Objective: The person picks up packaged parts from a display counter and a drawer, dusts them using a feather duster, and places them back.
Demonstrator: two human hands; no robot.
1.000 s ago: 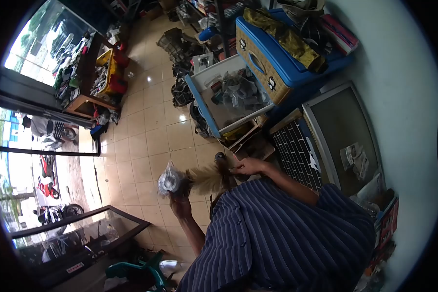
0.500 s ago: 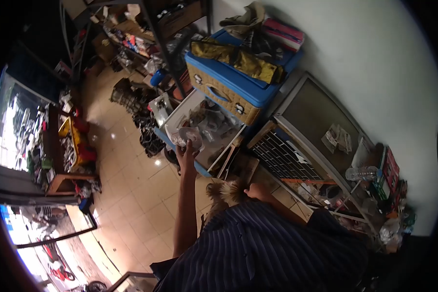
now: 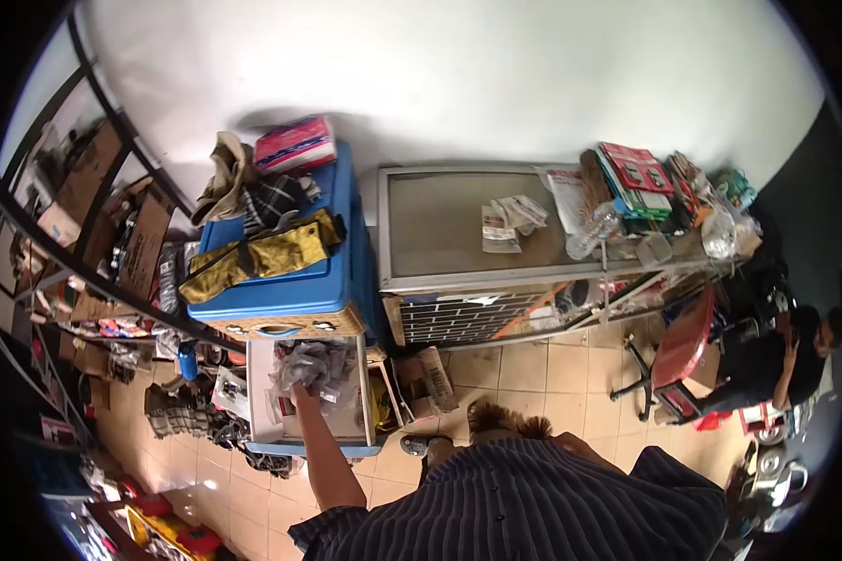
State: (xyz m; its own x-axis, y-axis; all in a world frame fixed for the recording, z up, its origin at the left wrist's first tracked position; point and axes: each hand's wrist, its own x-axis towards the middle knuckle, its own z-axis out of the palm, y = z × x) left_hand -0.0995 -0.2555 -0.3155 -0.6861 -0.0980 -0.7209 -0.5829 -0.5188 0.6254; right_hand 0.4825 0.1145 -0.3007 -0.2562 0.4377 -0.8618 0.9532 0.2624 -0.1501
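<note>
My left hand (image 3: 301, 395) reaches into the pulled-out white drawer (image 3: 365, 411), its fingers closed at the edge of a heap of clear plastic bags (image 3: 316, 366). The bags partly cover the fingertips. My right hand (image 3: 571, 445) is low by my waist, partly hidden by the striped shirt. Beside its fingers shows a brown bristly duster (image 3: 535, 427), which the hand appears to grip; its handle is hidden.
Above the drawer, the blue-topped cabinet (image 3: 253, 301) carries a yellow cloth (image 3: 257, 260) and a hat (image 3: 223, 178). A glass display case (image 3: 430, 224) adjoins it. To the right are a red chair (image 3: 683, 341) and another person (image 3: 767, 360). Shelving (image 3: 112, 271) stands left.
My view has swung right. My left hand, which held a clear plastic bag up over the drawer's edge, is now down at the bags inside. My right hand has drawn closer to my body.
</note>
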